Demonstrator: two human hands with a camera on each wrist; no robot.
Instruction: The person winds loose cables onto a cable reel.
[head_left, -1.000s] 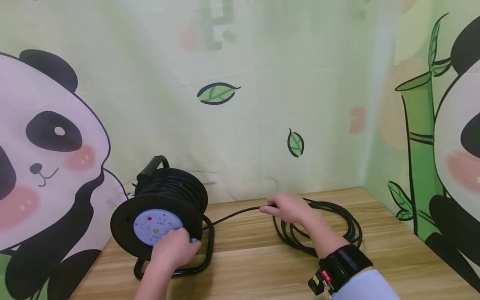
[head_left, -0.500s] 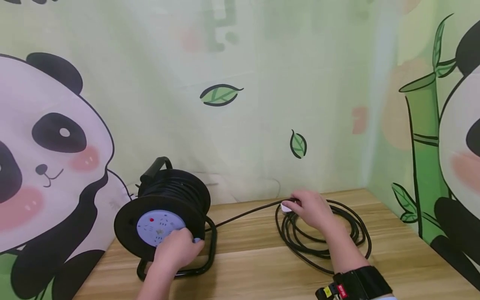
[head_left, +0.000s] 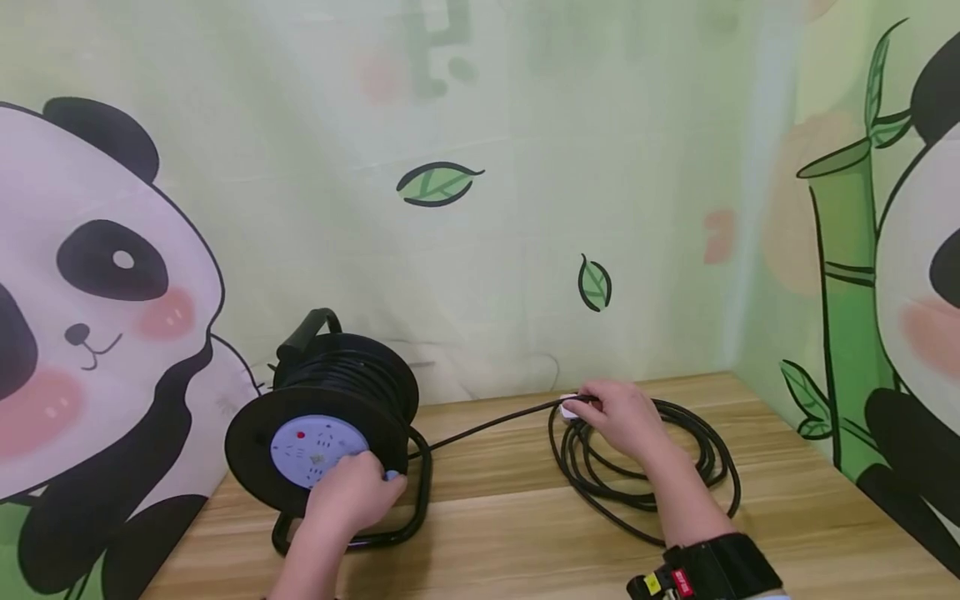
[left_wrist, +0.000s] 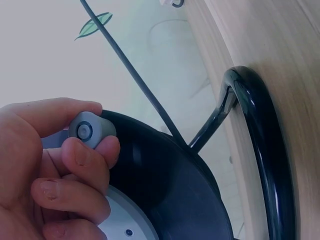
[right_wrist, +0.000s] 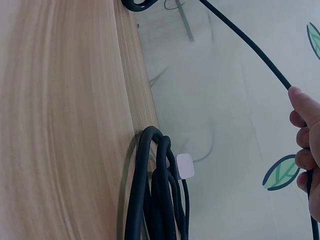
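Observation:
On the left of the head view stands a black cable reel (head_left: 247,454) with a pale blue socket panel (head_left: 300,450). My left hand (head_left: 348,496) is at its face, with fingers and thumb curled round a grey knob (left_wrist: 95,131) near the flange's edge. My right hand (head_left: 622,421) grips the black cable (head_left: 487,423), which runs straight from the reel into its fingers. Below that hand, more cable lies in a loose coil (right_wrist: 155,200) on the table. A white block-shaped piece (right_wrist: 184,166) sits at the coil's far side, partly hidden behind my fingers in the head view.
The reel's tubular black stand (head_left: 423,492) rests on the wood-grain table (head_left: 487,533). A black carry handle (head_left: 303,333) rises at its top. Close behind the table hangs a printed panda backdrop (head_left: 510,250), which continues along the right side.
My right hand has moved to the right, lengthening the straight stretch of cable, and the white piece has come into view. My left hand has stayed at the knob; the last half second shows little movement.

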